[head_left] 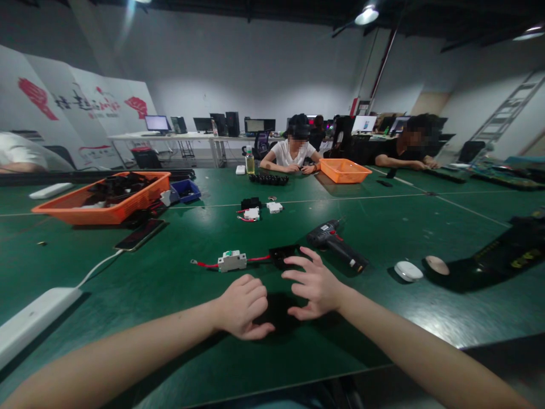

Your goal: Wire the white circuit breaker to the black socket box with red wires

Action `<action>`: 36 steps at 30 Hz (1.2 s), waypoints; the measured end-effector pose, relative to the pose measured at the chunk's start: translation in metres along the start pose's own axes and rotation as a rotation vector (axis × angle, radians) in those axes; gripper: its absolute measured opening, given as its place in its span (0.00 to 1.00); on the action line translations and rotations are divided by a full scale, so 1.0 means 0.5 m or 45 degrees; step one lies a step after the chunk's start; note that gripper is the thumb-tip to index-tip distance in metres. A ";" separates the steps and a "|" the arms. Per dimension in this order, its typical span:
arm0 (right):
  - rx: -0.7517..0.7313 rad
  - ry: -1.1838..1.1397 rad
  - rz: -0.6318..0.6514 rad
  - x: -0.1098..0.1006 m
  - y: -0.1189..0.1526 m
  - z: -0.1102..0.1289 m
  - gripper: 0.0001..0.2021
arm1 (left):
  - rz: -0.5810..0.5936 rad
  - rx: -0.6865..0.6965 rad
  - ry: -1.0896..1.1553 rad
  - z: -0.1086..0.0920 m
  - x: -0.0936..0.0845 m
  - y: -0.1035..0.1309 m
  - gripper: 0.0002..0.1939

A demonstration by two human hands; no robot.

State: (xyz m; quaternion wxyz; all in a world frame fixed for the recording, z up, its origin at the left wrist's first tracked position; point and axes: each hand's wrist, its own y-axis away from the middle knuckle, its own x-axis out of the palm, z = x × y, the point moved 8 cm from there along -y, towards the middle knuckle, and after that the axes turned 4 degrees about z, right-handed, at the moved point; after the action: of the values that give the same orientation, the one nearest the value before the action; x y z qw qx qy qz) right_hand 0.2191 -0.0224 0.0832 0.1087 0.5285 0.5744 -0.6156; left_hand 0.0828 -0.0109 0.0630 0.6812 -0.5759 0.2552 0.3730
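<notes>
My left hand [242, 307] hovers low over the green table, its fingers loosely bent and the thumb held apart, with nothing visible in it. To its right, my right hand [315, 287] has its fingers spread. Its upper fingertips are at a black box-like part [283, 255], which the hand partly covers; whether they touch it I cannot tell. A red wire [259, 259] runs from that part to a white circuit breaker [232, 261] with a green marking. Another red lead [206, 264] with a ring terminal sticks out on the breaker's left. Just beyond my right hand lies a black cordless screwdriver [338, 244].
Farther ahead are more white breakers [251, 214] and a black part [251, 203]. Left stand an orange basket [102, 215], a phone [140, 234] and a white power strip [38, 318]. Across the table a person [293, 153] works beside an orange bin [344, 173].
</notes>
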 end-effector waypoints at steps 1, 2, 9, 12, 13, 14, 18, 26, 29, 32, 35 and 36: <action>0.012 -0.039 0.018 0.003 0.001 -0.004 0.20 | 0.043 0.021 0.021 0.000 0.006 -0.001 0.15; 0.025 -0.073 0.024 0.005 0.002 -0.009 0.22 | 0.074 0.049 0.046 -0.002 0.010 0.000 0.13; 0.083 -0.066 -0.024 0.004 0.014 -0.038 0.11 | 0.074 0.120 0.118 -0.007 0.022 0.013 0.14; 0.171 0.065 -0.039 0.005 0.018 -0.051 0.08 | 0.067 0.119 0.084 -0.009 0.024 0.012 0.15; 0.193 0.106 -0.051 0.005 0.019 -0.054 0.06 | 0.067 0.110 0.065 -0.008 0.024 0.011 0.15; 0.210 0.148 -0.071 0.003 0.020 -0.055 0.04 | 0.072 0.088 0.046 -0.005 0.025 0.010 0.14; 0.215 0.301 -0.108 -0.009 0.014 -0.052 0.13 | 0.122 -0.004 0.049 0.009 0.027 0.008 0.02; 0.305 -0.005 -0.145 0.006 0.030 -0.085 0.10 | 0.145 0.035 0.106 0.012 0.033 0.019 0.11; 0.330 -0.007 -0.204 0.014 0.045 -0.096 0.10 | 0.115 0.008 0.107 0.010 0.028 0.015 0.13; 0.354 0.015 -0.284 0.004 0.047 -0.098 0.19 | 0.083 0.042 0.092 0.001 0.018 0.007 0.15; 0.379 0.020 -0.296 -0.010 0.039 -0.096 0.27 | 0.076 0.023 0.056 0.001 0.015 0.004 0.09; 0.373 0.017 -0.266 -0.012 0.034 -0.094 0.29 | 0.076 0.014 0.044 0.002 0.016 0.005 0.08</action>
State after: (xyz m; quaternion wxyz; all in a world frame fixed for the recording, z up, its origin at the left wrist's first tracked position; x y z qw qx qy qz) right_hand 0.2588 0.0080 0.0878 -0.0377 0.4802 0.5310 -0.6972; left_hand 0.0855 -0.0079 0.0556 0.6683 -0.5706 0.2863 0.3818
